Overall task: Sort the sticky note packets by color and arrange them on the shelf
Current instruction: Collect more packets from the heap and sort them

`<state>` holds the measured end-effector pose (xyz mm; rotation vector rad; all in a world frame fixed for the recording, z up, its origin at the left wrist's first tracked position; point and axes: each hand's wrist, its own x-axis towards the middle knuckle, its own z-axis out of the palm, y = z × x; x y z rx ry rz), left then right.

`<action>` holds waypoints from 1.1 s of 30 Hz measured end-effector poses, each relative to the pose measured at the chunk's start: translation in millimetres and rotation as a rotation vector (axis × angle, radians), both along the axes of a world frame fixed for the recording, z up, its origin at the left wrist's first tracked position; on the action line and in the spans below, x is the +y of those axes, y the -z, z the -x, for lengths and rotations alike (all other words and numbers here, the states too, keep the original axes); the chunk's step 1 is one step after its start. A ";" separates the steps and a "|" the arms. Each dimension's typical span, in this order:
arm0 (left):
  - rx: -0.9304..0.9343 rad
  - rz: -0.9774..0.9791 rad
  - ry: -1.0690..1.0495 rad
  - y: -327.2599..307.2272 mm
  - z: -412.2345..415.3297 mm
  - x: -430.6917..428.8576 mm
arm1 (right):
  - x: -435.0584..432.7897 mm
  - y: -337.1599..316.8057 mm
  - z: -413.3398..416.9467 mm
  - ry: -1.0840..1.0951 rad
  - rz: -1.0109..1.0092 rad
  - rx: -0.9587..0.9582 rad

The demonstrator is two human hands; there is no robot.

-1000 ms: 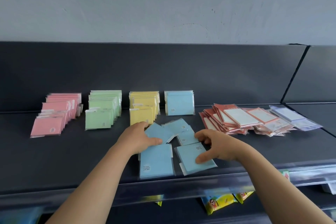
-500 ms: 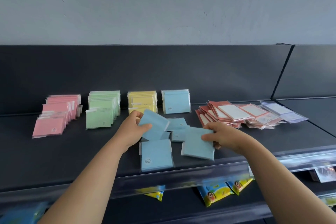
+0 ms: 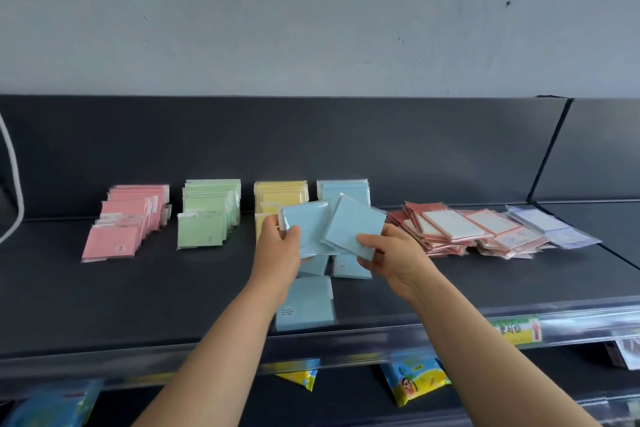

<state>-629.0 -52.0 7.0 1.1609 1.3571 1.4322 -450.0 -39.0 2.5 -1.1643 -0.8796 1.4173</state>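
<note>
My left hand (image 3: 278, 248) grips a blue sticky note packet (image 3: 306, 224) lifted above the dark shelf (image 3: 104, 295). My right hand (image 3: 391, 258) pinches a second blue packet (image 3: 355, 224), tilted and touching the first. Below them lie loose blue packets (image 3: 306, 303), one near the front edge and others partly hidden under my hands. Along the back stand sorted rows: pink (image 3: 130, 218), green (image 3: 209, 211), yellow (image 3: 278, 194) and a short blue row (image 3: 343, 189).
A pile of red-framed notepad packets (image 3: 460, 230) and pale purple packets (image 3: 550, 227) lies at the right. The shelf's front rail carries a yellow-green price label (image 3: 516, 331). Snack bags (image 3: 414, 380) hang on the shelf below.
Both hands have lifted their blue packets off the shelf and brought them together in the air in front of the blue row.
</note>
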 end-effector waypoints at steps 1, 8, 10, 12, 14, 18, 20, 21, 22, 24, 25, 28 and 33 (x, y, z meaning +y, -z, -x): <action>-0.046 0.006 0.009 0.5 -5.1 -1.8 | 0.2 1.3 6.3 0.009 0.010 -0.063; -0.043 -0.046 0.079 2.3 -14.9 -12.0 | -5.6 1.2 31.1 -0.003 -0.032 -0.304; 0.036 -0.081 0.013 1.0 -11.0 -12.8 | -6.0 -1.9 31.9 -0.057 -0.045 -0.392; 0.045 -0.129 -0.077 -1.5 -0.9 -12.0 | -2.4 -2.4 26.9 -0.074 -0.093 -0.549; 0.000 -0.150 -0.154 -2.8 13.9 -11.3 | 3.8 1.0 19.5 -0.050 -0.183 -0.702; -0.087 -0.120 -0.292 4.0 40.4 -12.9 | 11.3 8.0 23.4 -0.171 -0.361 -1.001; -0.080 -0.088 -0.332 10.2 48.3 -13.4 | 15.5 8.8 33.7 -0.274 -0.382 -1.070; -0.071 -0.069 -0.338 12.8 50.9 -13.7 | 18.5 9.6 38.2 -0.314 -0.383 -1.097; -0.058 -0.047 -0.338 15.4 53.3 -14.1 | 21.2 10.2 41.6 -0.343 -0.375 -1.131; -0.030 -0.014 -0.336 19.0 56.8 -15.4 | 27.1 12.6 45.1 -0.356 -0.361 -1.192; -0.021 -0.003 -0.332 20.4 58.5 -16.1 | 28.2 12.4 45.4 -0.347 -0.359 -1.195; -0.023 0.013 -0.319 23.5 65.4 -16.6 | 19.4 3.4 44.6 -0.379 -0.395 -1.129; -0.023 0.025 -0.282 23.6 70.5 -19.3 | -0.3 -3.4 39.3 -0.691 -0.373 -1.243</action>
